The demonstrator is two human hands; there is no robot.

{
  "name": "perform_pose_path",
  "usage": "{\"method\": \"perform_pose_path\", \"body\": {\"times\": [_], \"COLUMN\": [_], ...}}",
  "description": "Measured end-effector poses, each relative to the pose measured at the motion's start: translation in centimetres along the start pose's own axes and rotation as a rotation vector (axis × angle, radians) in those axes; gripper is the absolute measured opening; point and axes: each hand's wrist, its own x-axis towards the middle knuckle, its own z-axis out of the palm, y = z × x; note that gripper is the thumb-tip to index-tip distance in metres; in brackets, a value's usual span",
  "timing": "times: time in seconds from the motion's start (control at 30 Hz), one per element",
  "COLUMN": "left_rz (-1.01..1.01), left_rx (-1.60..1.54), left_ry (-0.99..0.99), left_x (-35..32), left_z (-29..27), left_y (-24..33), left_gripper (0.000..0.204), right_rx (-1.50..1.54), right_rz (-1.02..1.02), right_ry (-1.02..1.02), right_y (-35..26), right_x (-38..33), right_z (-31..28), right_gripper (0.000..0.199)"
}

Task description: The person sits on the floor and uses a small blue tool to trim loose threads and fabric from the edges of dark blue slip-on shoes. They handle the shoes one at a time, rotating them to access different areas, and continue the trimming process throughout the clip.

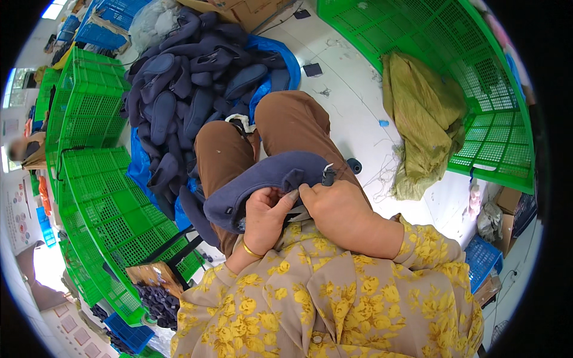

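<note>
A navy fabric slipper point(256, 176) lies across my lap, over my brown trousers. My left hand point(264, 222), with a yellow bangle at the wrist, is closed on its near edge, thumb and fingers pinching the fabric. Close beside it, my right hand point(340, 209) is closed with its fingertips at the same edge. What the right fingers hold is mostly hidden; a pale, narrow piece shows under them. A dark band point(327, 175) wraps one right finger. Another navy slipper point(196, 216) hangs partly hidden beside my left thigh.
A heap of navy slippers point(194, 77) lies on blue sheeting point(289, 59) ahead to the left. Green plastic crates point(98, 197) line the left; another green crate point(418, 30) stands right. An olive sack point(421, 113) and a dark spool point(354, 166) lie on the floor.
</note>
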Motion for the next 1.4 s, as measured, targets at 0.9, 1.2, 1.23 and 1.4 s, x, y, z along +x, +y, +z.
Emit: {"method": "perform_pose_path", "body": {"times": [0.9, 1.2, 1.23, 1.4], "left_rz": [-0.126, -0.167, -0.177, -0.211], "left_rx": [-0.110, -0.247, -0.266, -0.331], "left_ry": [-0.154, -0.216, -0.224, -0.243], "left_x": [1.3, 1.6, 1.7, 1.8], "left_z": [-1.2, -1.1, -1.1, -1.0], "left_y": [1.8, 1.4, 1.5, 1.6], "left_gripper": [0.013, 0.016, 0.016, 0.016], "right_rx": [0.506, 0.582, 0.592, 0.599], "right_rz": [0.052, 0.022, 0.016, 0.023], "right_ry": [-0.083, -0.108, -0.110, -0.120], "right_y": [6.1, 7.3, 7.4, 7.3], "right_x": [2.2, 2.4, 2.4, 2.6], "right_z": [0.1, 0.5, 0.5, 0.6], "right_gripper": [0.040, 0.040, 0.040, 0.037]}}
